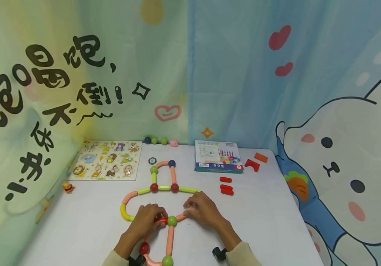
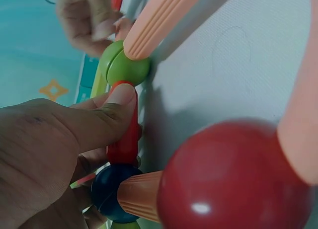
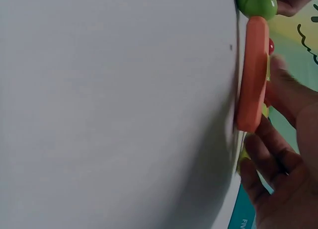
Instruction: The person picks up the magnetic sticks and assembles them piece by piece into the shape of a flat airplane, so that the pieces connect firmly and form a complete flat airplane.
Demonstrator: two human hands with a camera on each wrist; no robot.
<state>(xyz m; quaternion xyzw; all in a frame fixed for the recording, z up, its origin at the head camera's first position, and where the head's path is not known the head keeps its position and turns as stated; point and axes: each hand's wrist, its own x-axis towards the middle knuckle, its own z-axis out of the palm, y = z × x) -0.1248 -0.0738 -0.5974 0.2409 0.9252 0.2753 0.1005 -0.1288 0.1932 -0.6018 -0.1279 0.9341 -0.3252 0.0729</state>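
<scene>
On the white table lies an outline of toy magnetic rods and balls. My left hand (image 1: 148, 218) pinches a red rod (image 2: 123, 144) between thumb and fingers. That rod sits between a dark blue ball (image 2: 112, 191) and a green ball (image 1: 172, 221). From the green ball a peach rod (image 3: 253, 72) reaches to the right, and my right hand (image 1: 203, 210) has its curled fingers about the outer end. Contact there is partly hidden. A straight peach rod (image 1: 169, 240) runs from the green ball to a lower green ball (image 1: 167, 261). A dark red ball (image 2: 238, 174) is near my left wrist.
A lime rod (image 1: 188, 190) ends just beyond my right fingers. Several red rods (image 1: 226, 187) and two orange-red pieces (image 1: 252, 165) lie right of centre. At the back stand a box (image 1: 218, 168) and an animal picture board (image 1: 107, 160). Loose balls (image 1: 154, 140) line the rear edge.
</scene>
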